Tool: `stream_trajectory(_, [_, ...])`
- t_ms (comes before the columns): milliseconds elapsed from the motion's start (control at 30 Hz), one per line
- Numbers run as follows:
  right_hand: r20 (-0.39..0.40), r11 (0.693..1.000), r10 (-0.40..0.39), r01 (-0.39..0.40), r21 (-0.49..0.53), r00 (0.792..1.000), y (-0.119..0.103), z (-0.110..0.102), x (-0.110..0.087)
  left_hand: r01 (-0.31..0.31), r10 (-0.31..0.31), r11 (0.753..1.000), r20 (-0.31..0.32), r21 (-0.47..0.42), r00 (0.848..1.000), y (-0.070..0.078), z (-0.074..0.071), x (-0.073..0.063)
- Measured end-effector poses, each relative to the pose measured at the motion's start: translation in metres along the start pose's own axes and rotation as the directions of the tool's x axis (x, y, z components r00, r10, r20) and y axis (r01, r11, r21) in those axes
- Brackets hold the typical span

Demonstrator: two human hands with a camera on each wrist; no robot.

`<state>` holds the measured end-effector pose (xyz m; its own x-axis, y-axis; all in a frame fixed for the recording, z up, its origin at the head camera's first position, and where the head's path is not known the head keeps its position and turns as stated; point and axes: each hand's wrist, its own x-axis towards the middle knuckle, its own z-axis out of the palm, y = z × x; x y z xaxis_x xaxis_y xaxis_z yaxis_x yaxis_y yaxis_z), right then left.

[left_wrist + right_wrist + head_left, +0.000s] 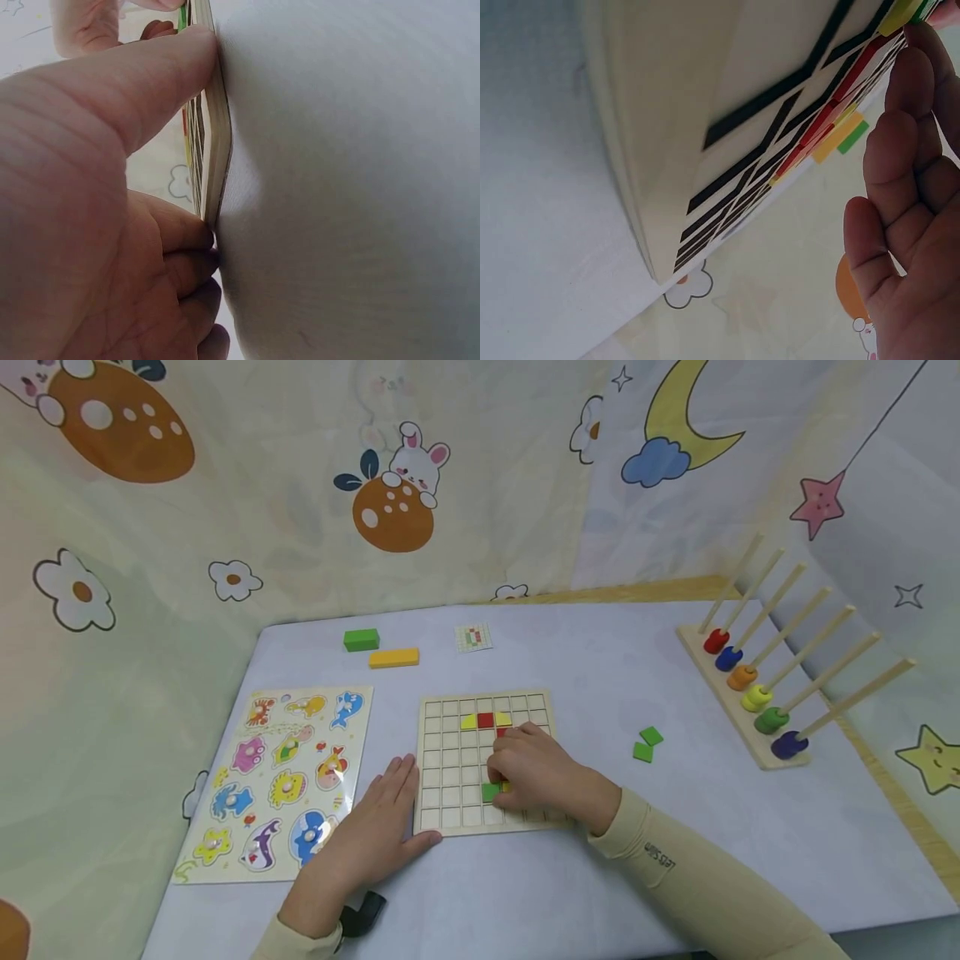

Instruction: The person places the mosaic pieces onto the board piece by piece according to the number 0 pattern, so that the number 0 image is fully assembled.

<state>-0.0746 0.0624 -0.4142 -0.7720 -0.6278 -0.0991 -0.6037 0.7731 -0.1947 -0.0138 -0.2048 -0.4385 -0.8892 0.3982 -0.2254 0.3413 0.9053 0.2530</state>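
Observation:
A wooden grid board (450,768) lies on the table with small coloured tiles set in its squares. My right hand (536,772) is over its lower right part, fingers curled, with thumb and fingertip pinching a green tile (490,792) at a square. In the right wrist view the fingertips are at that green tile, beside a yellow tile (900,16). Farther up the board are a red tile (486,720) and yellow pieces on either side of it. My left hand (375,818) rests with extended fingers along the board's left edge, its thumb at the near left corner.
An animal peg puzzle (255,777) lies left. A green block (362,640), a yellow block (394,658) and a small pattern card (473,637) are behind the board. Two loose green tiles (643,752) lie to the right, before a pegged rack (738,702) with coloured rings.

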Motion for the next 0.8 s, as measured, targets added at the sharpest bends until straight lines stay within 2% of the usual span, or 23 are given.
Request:
stream_trajectory(467, [-0.020,1.000,-0.023,0.023,-0.004,1.000,0.000,-0.003,-0.003,0.005,-0.005,1.000,0.012,-0.007,1.000,-0.001,0.001,0.000])
stream_trajectory(600, [-0.058,1.000,0.011,-0.010,0.023,0.998,0.011,-0.012,-0.010,0.002,-0.002,1.000,0.009,0.000,1.000,-0.001,0.002,0.000])
stream_trajectory(800, [-0.137,0.994,0.103,-0.100,0.035,0.985,0.036,-0.039,-0.031,-0.001,0.001,1.000,0.007,-0.003,1.000,0.000,0.001,0.001])
